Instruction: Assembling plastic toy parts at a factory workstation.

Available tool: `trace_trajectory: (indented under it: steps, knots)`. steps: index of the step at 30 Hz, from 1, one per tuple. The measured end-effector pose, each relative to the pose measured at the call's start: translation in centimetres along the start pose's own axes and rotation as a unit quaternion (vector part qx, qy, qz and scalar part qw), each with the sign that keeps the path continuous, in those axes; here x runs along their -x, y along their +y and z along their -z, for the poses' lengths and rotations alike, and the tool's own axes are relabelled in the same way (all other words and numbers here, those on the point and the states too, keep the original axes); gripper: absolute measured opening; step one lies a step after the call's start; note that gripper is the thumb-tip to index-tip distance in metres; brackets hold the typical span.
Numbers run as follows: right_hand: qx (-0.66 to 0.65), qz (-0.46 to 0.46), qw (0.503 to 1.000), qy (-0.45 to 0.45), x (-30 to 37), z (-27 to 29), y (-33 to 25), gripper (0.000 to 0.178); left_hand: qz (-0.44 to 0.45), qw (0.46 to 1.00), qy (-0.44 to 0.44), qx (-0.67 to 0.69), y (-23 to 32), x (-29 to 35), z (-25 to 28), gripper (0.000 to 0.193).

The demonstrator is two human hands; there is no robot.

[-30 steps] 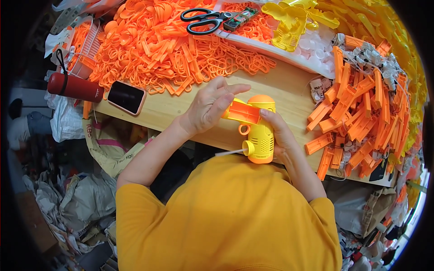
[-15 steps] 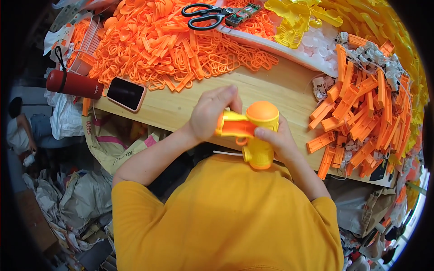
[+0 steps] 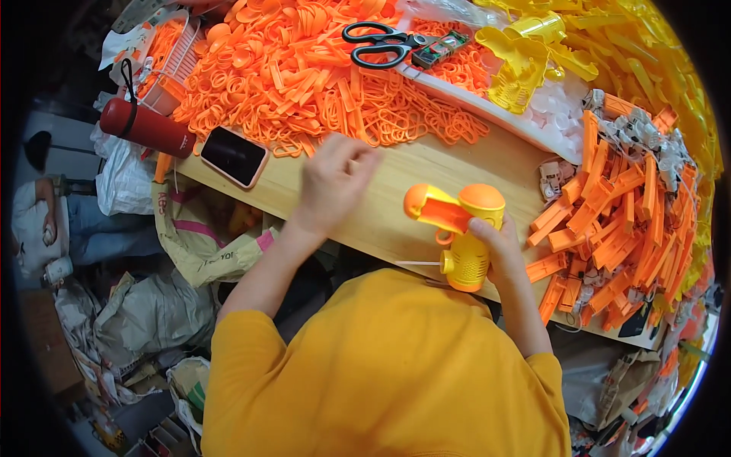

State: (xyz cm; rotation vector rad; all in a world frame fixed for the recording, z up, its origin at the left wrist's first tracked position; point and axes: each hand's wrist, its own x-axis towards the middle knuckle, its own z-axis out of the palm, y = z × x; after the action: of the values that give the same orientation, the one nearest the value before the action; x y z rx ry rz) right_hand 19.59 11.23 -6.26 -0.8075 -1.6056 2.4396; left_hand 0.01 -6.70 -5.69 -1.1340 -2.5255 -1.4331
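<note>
My right hand (image 3: 499,242) grips a yellow-and-orange plastic toy (image 3: 468,263) at the near edge of the table. The toy has a perforated yellow barrel with an orange domed cap on top. An arm with an open orange channel sticks out to its left, and a small orange ring hangs below that. My left hand (image 3: 335,183) is apart from the toy, over the table near the orange pieces. Its fingers are curled in and slightly blurred; anything inside them is hidden.
A heap of orange plastic clips and loops (image 3: 304,76) covers the far left. Scissors (image 3: 388,47), a phone (image 3: 234,156) and a red bottle (image 3: 148,128) lie around it. At right are orange strips with wires (image 3: 609,221), a white tray (image 3: 487,107) and yellow shells (image 3: 525,65).
My left hand has let go of the toy's arm and moved away to the left, toward the orange heap. My right hand still holds the toy. The whole view has shifted slightly.
</note>
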Motion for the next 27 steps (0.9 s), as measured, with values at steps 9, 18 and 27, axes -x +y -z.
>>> trace_trajectory:
  steps: [9,18,27]
  knots:
    - [-0.097,-0.024,0.994,0.043,-0.1,-0.7,0.7,0.049,0.002,0.983,-0.035,-0.181,-7.0,-0.6,2.3,0.022]
    - [-0.336,-0.074,0.939,-0.024,-0.1,2.9,1.7,0.052,0.114,0.970,-0.041,0.211,-3.2,1.0,-1.2,0.025]
    - [-0.382,-0.054,0.922,-0.033,0.8,2.9,1.0,0.065,-0.110,0.980,-0.162,-0.019,-3.6,1.9,-1.6,0.014]
